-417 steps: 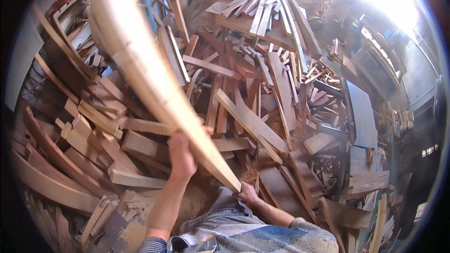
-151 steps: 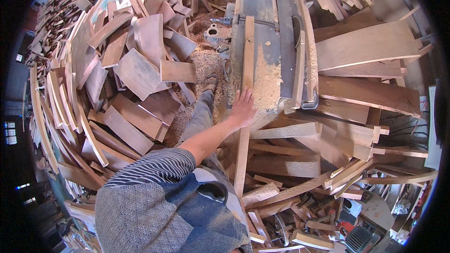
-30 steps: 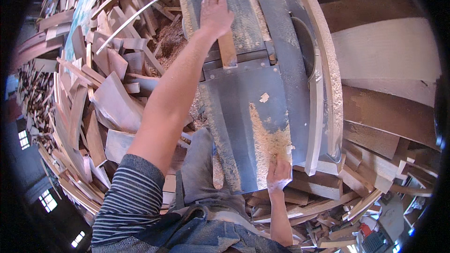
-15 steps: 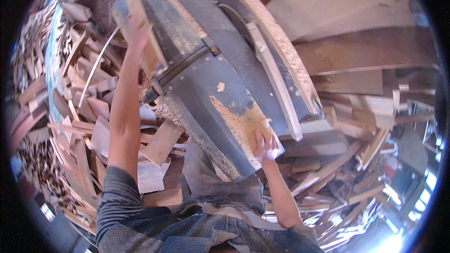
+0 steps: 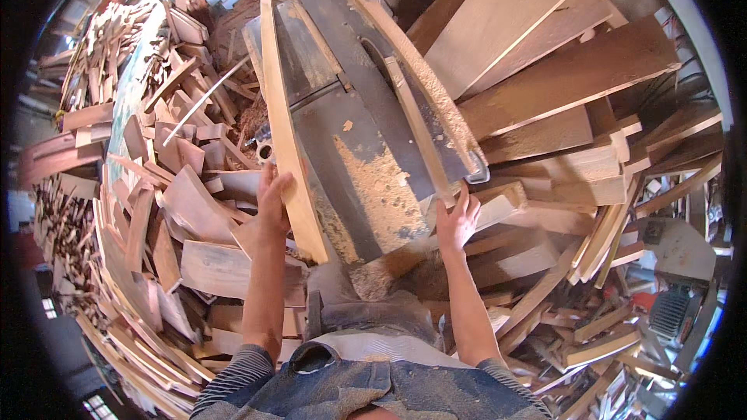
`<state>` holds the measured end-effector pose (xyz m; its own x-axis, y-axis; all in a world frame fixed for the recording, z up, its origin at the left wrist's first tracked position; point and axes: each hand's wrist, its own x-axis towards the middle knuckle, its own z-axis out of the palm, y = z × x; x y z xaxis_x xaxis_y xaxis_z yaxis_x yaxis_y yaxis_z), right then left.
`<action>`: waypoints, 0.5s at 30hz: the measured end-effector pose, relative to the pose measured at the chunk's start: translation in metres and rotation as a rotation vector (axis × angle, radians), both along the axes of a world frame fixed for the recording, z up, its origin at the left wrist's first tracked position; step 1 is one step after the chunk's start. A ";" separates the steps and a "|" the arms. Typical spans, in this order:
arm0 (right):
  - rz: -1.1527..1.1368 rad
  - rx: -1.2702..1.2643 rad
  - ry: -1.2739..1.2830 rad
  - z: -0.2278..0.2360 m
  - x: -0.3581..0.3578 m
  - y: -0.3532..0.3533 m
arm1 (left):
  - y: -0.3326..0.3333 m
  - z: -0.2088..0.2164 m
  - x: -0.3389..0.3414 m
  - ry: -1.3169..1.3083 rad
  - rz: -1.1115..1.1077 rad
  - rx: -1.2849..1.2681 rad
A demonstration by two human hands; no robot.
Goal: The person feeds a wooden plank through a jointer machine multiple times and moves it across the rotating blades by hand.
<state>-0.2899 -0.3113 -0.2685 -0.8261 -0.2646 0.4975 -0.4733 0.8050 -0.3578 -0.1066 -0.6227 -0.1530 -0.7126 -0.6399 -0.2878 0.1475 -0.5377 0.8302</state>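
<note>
My left hand (image 5: 272,196) is closed on the edge of a long light-coloured wooden board (image 5: 285,132). The board lies along the left side of a dark metal machine table (image 5: 325,136), its near end sticking out past the table toward me. At the table's near right corner, my right hand (image 5: 457,222) has its fingers closed around the near end of a narrow wooden strip (image 5: 416,120). That strip lies lengthwise on the right part of the table. Yellow sawdust (image 5: 380,187) is spread over the table's near middle, between my hands.
Heaps of wood offcuts (image 5: 210,268) cover the floor on the left. Wide planks (image 5: 572,82) lean and stack on the right. A rough-edged wooden piece (image 5: 424,70) runs along the table's right edge. A finned grey motor (image 5: 674,313) stands at the lower right.
My left hand has come back toward me, and the board now reaches nearer. My right hand has left the sawdusty table top and taken hold of the strip's near end.
</note>
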 end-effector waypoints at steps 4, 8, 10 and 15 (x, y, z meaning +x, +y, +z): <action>0.113 0.192 -0.727 -0.017 -0.033 0.026 | 0.085 -0.002 0.016 0.096 0.012 0.048; 0.083 -0.109 -0.711 -0.046 -0.032 0.062 | 0.138 -0.013 0.036 0.080 -0.027 0.160; -0.007 -0.358 -0.918 -0.083 -0.031 0.116 | 0.158 -0.027 0.039 0.042 -0.027 0.216; -0.078 -0.705 -1.305 -0.084 -0.038 0.189 | 0.194 -0.042 0.044 -0.090 0.017 0.377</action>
